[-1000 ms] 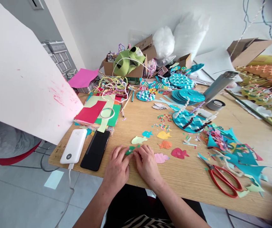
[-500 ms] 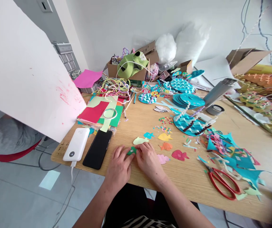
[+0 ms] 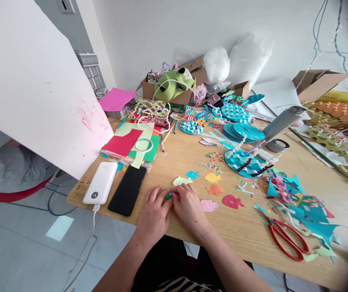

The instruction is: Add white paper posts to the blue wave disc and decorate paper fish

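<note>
My left hand (image 3: 155,209) lies on the table with its fingertips holding down a small green paper fish (image 3: 169,195), most of which they cover. Against the right end of that cut-out, the thumb and fingers of my right hand (image 3: 189,205) are pinched together; what is between them is hidden. Around the hands lie more paper fish: a pale green fish (image 3: 182,181) just beyond, a blue fish (image 3: 192,174), a yellow fish (image 3: 213,177), an orange fish (image 3: 215,189), a pink fish (image 3: 209,205) beside my right hand and a red fish (image 3: 232,201).
Red-handled scissors (image 3: 286,239) lie at the right near paper scraps (image 3: 314,213). A black phone (image 3: 127,190) and a white power bank (image 3: 100,183) are at the left. Blue woven paper discs (image 3: 247,162), a tape roll (image 3: 278,145) and a leaning steel flask (image 3: 285,123) stand farther back.
The view has shifted slightly. My fingers have drawn closer together over the green paper fish, so less of it shows. The other fish lie as before.
</note>
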Available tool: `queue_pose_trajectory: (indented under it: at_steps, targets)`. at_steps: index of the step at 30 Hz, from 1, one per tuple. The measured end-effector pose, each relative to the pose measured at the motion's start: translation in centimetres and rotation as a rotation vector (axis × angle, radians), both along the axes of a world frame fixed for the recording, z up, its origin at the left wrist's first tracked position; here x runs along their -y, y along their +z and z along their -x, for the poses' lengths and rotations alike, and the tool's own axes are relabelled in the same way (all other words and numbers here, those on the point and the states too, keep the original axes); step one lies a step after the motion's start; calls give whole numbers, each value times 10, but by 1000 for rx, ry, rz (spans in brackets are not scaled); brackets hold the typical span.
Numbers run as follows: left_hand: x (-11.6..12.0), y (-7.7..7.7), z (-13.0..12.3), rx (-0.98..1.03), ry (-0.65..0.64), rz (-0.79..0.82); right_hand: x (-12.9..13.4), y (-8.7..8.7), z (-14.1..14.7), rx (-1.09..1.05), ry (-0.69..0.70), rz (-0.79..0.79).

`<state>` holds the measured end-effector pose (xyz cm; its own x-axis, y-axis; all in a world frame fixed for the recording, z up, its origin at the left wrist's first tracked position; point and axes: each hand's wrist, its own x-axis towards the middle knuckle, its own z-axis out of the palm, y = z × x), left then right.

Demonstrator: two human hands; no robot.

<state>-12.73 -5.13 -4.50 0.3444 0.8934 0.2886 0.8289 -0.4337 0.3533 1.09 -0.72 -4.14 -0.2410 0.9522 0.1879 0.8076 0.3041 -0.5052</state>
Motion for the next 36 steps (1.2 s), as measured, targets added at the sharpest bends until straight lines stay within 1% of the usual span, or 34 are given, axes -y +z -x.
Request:
queue_pose_trajectory:
  at_steps: [4,9,13,15,18,21,23,25,27,30,31,33,36]
  targets:
    - [0,-1,0,1,-1,-1,-4,-3,-1,-57,-7,12]
    - [0,-1,0,-7,1,-5,-13,-8,1,0,0,55]
    - [1,0,0,1,-2,-5,-12,-7,4,2,35,32]
    - [1,0,0,7,-3,-12,-9,-3,5,-72,58,16]
    - [0,-1,0,-7,6,-30,-7,7,-1,-263,68,26]
    - [0,-2,1,-39,2,-44,-7,21,-20,-417,3,73]
    - [0,-4,1,-52,-14,-55,-6,32,-43,-442,-70,80]
    - [1,-8,3,-53,-29,-89,-3,43,-72,-423,-150,61]
    - [-1,-13,6,-55,-57,-151,2,53,-110,-383,-245,30]
    - [-9,-24,9,-60,-120,-254,11,62,-176,-299,-438,-39]
    - [-11,-27,10,-48,-122,-287,14,63,-200,-268,-512,-59]
    - [-14,-30,11,-39,-130,-318,20,61,-245,-198,-597,-71]
    - [-13,-31,12,-42,-141,-354,23,50,-299,-93,-704,-35]
